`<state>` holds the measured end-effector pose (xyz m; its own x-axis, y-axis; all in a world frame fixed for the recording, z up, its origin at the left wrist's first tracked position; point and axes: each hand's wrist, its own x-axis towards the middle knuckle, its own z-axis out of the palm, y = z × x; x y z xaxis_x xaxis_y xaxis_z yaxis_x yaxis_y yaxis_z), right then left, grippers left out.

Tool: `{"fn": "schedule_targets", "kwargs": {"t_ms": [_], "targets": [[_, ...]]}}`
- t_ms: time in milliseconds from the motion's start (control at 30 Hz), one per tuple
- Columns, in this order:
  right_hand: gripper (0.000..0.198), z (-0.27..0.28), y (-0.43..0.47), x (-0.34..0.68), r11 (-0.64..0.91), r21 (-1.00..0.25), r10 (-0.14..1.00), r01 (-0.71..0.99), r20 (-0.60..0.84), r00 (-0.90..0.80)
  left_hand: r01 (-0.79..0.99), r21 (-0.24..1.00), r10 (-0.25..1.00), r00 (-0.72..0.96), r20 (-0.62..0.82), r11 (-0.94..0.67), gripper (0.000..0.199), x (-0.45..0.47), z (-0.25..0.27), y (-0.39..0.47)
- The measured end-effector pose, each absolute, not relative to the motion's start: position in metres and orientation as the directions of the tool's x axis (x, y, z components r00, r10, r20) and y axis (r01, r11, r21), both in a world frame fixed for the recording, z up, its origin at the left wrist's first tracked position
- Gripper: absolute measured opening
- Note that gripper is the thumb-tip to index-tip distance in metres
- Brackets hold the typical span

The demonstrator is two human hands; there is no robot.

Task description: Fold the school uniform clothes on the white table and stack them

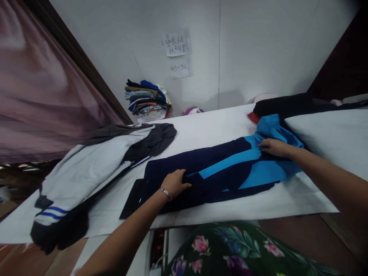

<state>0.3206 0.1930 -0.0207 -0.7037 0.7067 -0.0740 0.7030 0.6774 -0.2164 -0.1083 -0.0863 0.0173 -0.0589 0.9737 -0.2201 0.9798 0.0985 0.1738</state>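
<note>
A navy and bright blue jacket (224,168) lies stretched lengthwise across the white-covered table, its sides folded inward. At its left part, my left hand (174,184) has its fingers curled down on the navy fabric, gripping it near the start of a blue stripe. My right hand (273,147) pinches the jacket farther right, close to the bunched bright blue end. From beneath the jacket's left end a flat black board (130,199) sticks out. What lies under my palms is hidden.
A loose heap of grey, white and black clothes (83,168) lies at the left, partly over the table's front edge. Folded clothes (148,97) are stacked by the wall. Black clothing (281,104) and a white pillow-like bundle (327,134) sit at the right. A pink curtain (43,84) hangs left.
</note>
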Motion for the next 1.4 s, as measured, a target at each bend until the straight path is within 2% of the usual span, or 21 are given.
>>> {"fn": "schedule_targets", "kwargs": {"t_ms": [100,167,267,333,433,533,667,733,800,833,967,1100,1167,1267,1400], "targets": [[0.030,-0.020,0.188,0.321,0.669,-0.238,0.721,0.704,-0.022,-0.693,0.965,0.212,0.961,-0.097,-0.259,0.155,0.025,-0.112,0.026,-0.092],[0.025,-0.018,0.186,0.322,0.662,-0.273,0.727,0.698,0.007,-0.687,0.929,0.318,0.945,-0.082,-0.318,0.187,0.015,-0.113,0.043,-0.100],[0.018,-0.011,0.183,0.324,0.624,-0.334,0.755,0.707,0.026,-0.655,0.715,0.669,0.904,0.124,-0.408,0.203,0.018,-0.108,0.083,-0.119],[0.015,-0.004,0.181,0.324,0.589,-0.390,0.776,0.708,0.029,-0.630,0.517,0.824,0.855,0.296,-0.426,0.232,0.020,-0.097,0.115,-0.134],[0.016,0.007,0.181,0.321,0.542,-0.469,0.800,0.697,0.035,-0.599,0.332,0.917,0.853,0.390,-0.348,0.222,0.023,-0.084,0.159,-0.145],[0.028,0.014,0.185,0.316,0.498,-0.477,0.842,0.724,0.065,-0.536,0.276,0.941,0.903,0.321,-0.284,0.198,0.028,-0.098,0.181,-0.128],[0.038,0.010,0.199,0.307,0.468,-0.412,0.873,0.782,0.077,-0.482,0.423,0.874,0.962,0.023,-0.272,0.237,0.040,-0.162,0.156,-0.070],[0.041,0.007,0.207,0.300,0.478,-0.357,0.869,0.803,0.062,-0.490,0.570,0.753,0.944,-0.169,-0.283,0.328,0.043,-0.192,0.122,-0.042],[0.044,0.004,0.213,0.291,0.499,-0.308,0.859,0.810,0.055,-0.509,0.670,0.553,0.868,-0.405,-0.287,0.495,0.033,-0.209,0.083,-0.023],[0.045,0.002,0.215,0.286,0.513,-0.281,0.852,0.811,0.052,-0.521,0.676,0.522,0.853,-0.446,-0.272,0.520,0.028,-0.212,0.064,-0.018],[0.046,-0.003,0.220,0.270,0.530,-0.138,0.846,0.837,0.020,-0.532,0.694,0.480,0.839,-0.501,-0.214,0.537,0.016,-0.208,0.011,-0.013],[0.037,-0.010,0.220,0.270,0.509,-0.089,0.855,0.856,-0.064,-0.515,0.719,0.462,0.844,-0.514,-0.150,0.520,0.022,-0.212,-0.002,-0.018],[0.037,-0.014,0.220,0.273,0.504,-0.100,0.856,0.858,-0.072,-0.512,0.755,0.417,0.855,-0.502,-0.128,0.506,0.028,-0.219,-0.002,-0.021],[0.047,-0.016,0.224,0.275,0.488,-0.177,0.869,0.855,0.003,-0.495,0.848,0.262,0.888,-0.443,-0.124,0.460,0.041,-0.228,-0.001,-0.020],[0.058,-0.010,0.236,0.269,0.495,-0.268,0.868,0.826,0.105,-0.486,0.943,0.138,0.950,-0.289,-0.117,0.304,0.060,-0.228,0.000,-0.007]]}}
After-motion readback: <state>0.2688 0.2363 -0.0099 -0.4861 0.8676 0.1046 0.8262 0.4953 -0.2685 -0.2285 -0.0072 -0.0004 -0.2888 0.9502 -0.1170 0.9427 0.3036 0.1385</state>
